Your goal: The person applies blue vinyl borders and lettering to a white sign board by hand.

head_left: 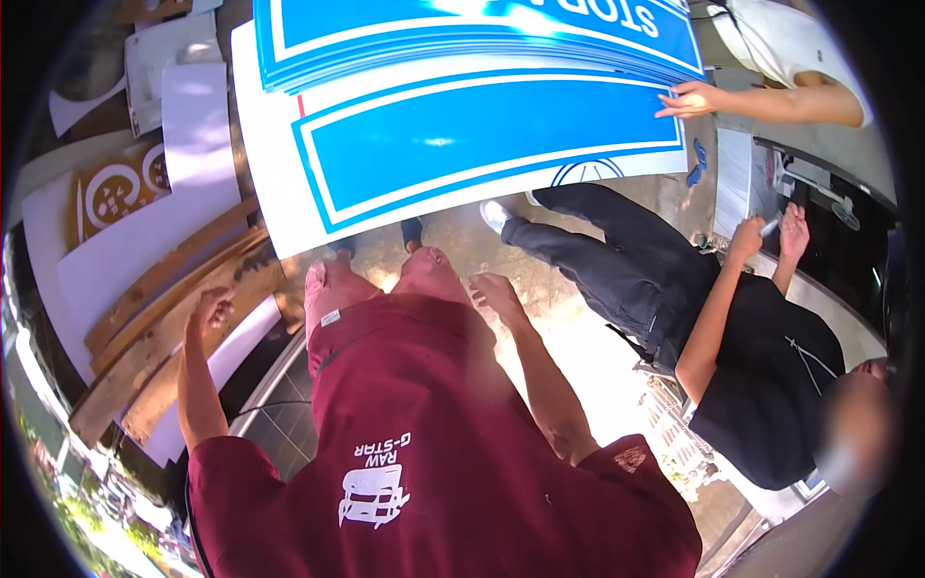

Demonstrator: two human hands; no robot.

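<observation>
My left hand (212, 308) hangs at the left, above wooden planks (188, 328), with its fingers loosely curled and nothing visible in them. My right hand (494, 294) hangs beside my right leg, fingers loosely bent and apart, holding nothing I can see. Before me lies a blue sign panel (482, 144) with a white border, on a white sheet (275, 183). Behind it is a stack of blue sign panels (385, 29); white lettering shows on the top one. Neither of my hands touches the panels.
At the upper right, another person's hand (692, 99) is at the blue panel's edge. On my right stands a person in black (761, 371), holding a small pale object (769, 228). White boards (198, 125) lie at the left. A standing fan (838, 202) is at the right.
</observation>
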